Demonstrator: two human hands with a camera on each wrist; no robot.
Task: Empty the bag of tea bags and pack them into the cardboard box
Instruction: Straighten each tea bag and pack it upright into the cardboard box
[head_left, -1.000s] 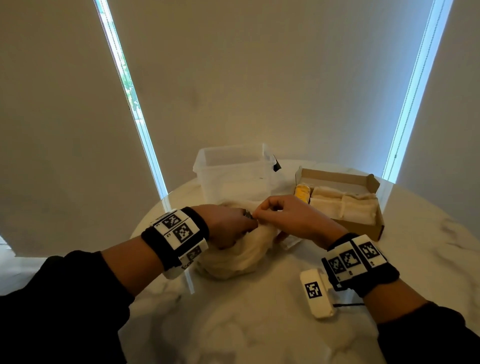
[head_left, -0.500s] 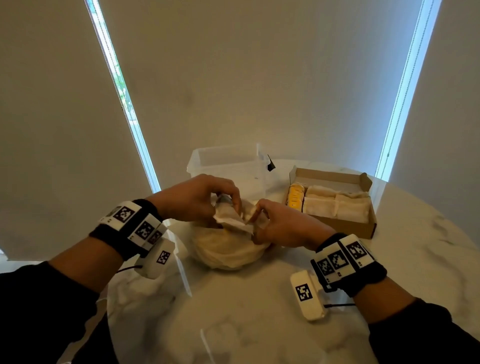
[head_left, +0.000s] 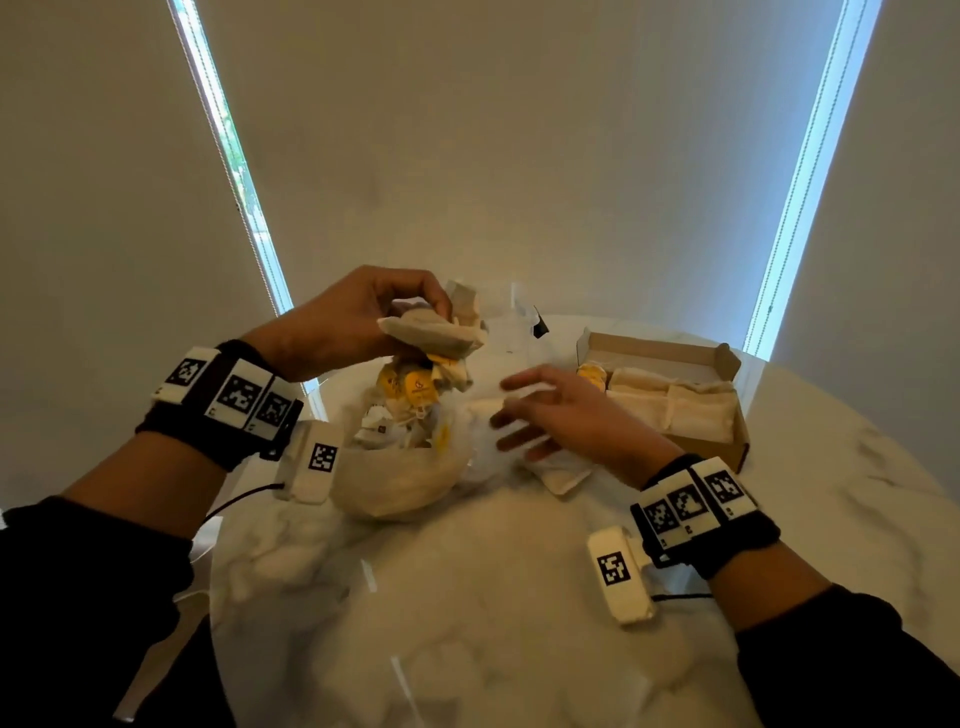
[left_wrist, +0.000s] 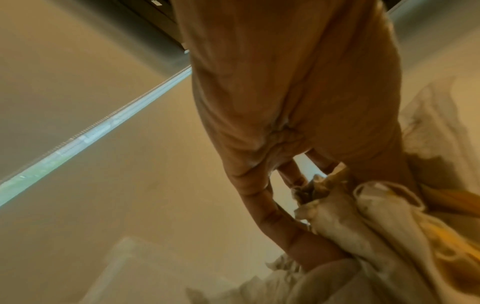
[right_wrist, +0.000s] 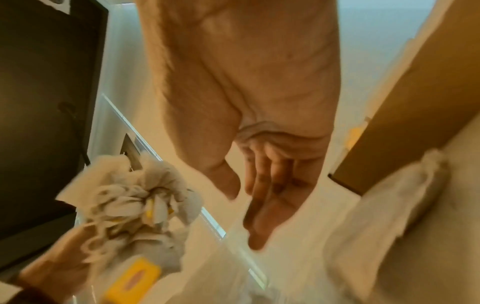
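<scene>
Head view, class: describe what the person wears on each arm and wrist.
Both arms have black sleeves. Each wrist carries a black band bearing white tiles printed with black square codes, and beneath it hangs a white camera pod with its own code and a thin black cable.

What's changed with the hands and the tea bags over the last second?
The left hand has risen from the bag, lifting a clump of tea bags in its grip. The right hand has let go of the bag's mouth and now lies open beside it. The bag's mouth has opened. The cardboard box stayed where it was, as partly filled as before.
</scene>
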